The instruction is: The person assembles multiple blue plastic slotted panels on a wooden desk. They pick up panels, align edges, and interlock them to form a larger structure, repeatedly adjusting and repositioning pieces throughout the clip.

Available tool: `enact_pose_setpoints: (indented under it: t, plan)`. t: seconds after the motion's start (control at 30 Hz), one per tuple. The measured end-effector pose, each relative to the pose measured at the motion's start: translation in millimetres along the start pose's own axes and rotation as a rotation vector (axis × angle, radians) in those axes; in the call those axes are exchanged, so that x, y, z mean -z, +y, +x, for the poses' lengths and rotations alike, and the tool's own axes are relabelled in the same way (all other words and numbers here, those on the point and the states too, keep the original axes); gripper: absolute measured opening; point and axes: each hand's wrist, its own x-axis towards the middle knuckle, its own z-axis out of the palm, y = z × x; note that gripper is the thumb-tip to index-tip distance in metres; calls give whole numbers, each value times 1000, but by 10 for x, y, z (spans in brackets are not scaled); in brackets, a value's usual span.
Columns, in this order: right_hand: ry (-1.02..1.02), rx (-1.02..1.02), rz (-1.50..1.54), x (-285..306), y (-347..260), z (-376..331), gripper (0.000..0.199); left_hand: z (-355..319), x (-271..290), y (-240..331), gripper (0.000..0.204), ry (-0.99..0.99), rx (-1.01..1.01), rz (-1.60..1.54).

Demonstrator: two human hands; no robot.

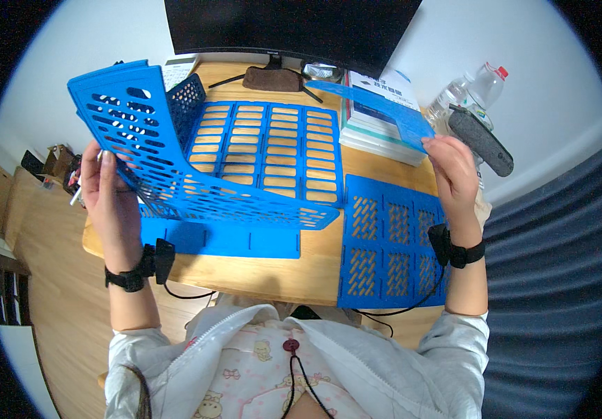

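Observation:
On the left of the desk stands a partly assembled blue plastic file rack (166, 133), with perforated upright sides and a slatted panel (301, 140) behind them. My left hand (107, 202) is closed on the rack's outer left edge; some of its fingers are hidden behind the plastic. In my right hand (452, 171), a thin blue plastic panel (416, 127) is pinched by its near corner, tilted above a stack of books (378, 142). Below that hand, a blue perforated panel (378, 241) lies flat, reaching past the desk's front edge. A solid blue strip (228, 241) extends in front of the rack.
A black monitor (294, 24) stands at the back, with a brown pouch (273, 79) at its base. Clear bottles (486, 87) and a grey case (481, 140) are beyond my right hand. Dark blue fabric (552, 279) hangs at right. Black cables run from both wrist straps.

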Motion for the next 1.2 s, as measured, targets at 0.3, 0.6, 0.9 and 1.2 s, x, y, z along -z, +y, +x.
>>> enact_pose_setpoints:
  t: [0.3, 0.6, 0.9, 1.2]
  plan:
    - [-195, -200, -34, -171, 376, -285, 23, -9, -36, 25, 23, 25, 2, 32]
    - [-285, -278, -81, -259, 572, -500, 29, -20, -36, 18, 25, 45, 9, 59]
    - [-381, -300, -56, -304, 534, -531, 39, -71, -149, -42, 27, -10, 195, 26]
    - [-375, -426, 570, -148, -5, -262, 43, -183, -371, -272, 21, -49, 437, -76]
